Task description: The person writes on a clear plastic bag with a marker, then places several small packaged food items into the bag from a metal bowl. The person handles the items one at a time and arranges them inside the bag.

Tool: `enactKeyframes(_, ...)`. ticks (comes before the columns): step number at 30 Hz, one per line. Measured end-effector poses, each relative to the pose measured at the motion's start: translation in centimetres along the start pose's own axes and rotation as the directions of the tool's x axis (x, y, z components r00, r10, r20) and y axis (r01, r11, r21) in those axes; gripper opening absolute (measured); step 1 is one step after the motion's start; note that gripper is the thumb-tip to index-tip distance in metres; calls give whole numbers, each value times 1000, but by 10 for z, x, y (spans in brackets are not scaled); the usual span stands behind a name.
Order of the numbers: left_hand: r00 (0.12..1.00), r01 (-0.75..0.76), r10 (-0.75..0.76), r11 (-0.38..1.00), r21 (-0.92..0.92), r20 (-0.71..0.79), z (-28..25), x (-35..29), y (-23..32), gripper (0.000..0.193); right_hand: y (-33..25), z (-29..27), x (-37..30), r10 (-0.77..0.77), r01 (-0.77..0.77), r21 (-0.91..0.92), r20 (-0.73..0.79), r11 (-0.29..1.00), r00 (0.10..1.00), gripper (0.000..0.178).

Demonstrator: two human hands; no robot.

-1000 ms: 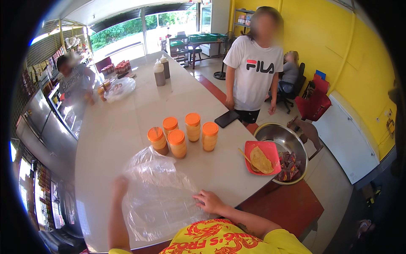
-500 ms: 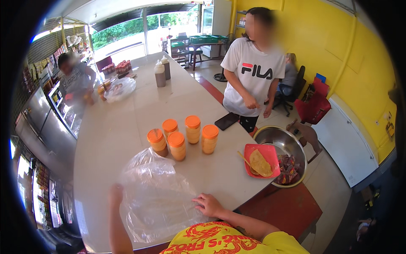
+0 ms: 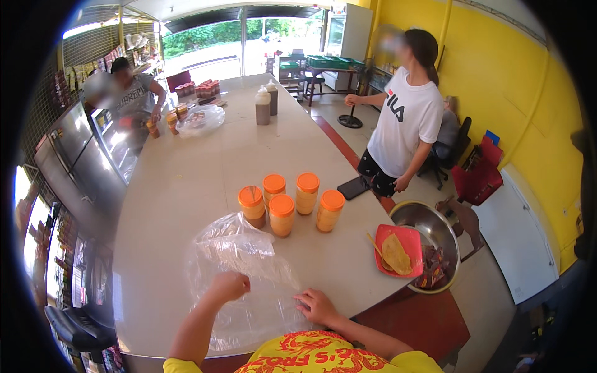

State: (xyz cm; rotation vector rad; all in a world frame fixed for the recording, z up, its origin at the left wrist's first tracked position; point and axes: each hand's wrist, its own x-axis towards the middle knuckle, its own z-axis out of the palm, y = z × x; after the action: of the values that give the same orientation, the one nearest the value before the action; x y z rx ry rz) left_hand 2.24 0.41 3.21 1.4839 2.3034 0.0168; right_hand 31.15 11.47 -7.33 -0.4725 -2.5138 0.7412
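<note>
A large clear plastic bag [image 3: 267,264] lies flat and wrinkled on the white tabletop in front of me. Over its middle is my left hand [image 3: 229,286], fingers curled in, with nothing seen in them. At the bag's right edge my right hand [image 3: 317,306] rests with its fingers apart, touching the plastic. Just beyond the bag stand several upright clear jars [image 3: 282,219] with orange lids, filled with something tan or brown. One of them, a front-left jar [image 3: 252,210], is close to the bag's far end.
A red dish [image 3: 407,242] with flat yellowish pieces sits at the table's right edge, by a metal basin [image 3: 435,217] holding dark packets. A black phone [image 3: 354,188] and sauce bottles [image 3: 262,107] are farther off. A person in white [image 3: 410,118] stands right; another works far left.
My left hand has moved right, from the bag's left edge to over its middle. My right hand stays at the bag's right edge. The person in white has turned away and stepped back.
</note>
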Motion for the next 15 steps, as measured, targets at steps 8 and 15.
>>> enactKeyframes(8,982,-92,43,959,269,184,7,9,-27,17,-3,1,1,2,-1,13,-34,1000,999,29)
enactKeyframes(15,965,-212,213,977,-24,155,-35,37,51,19,-3,-3,3,-4,4,-32,0,999,1000,25)
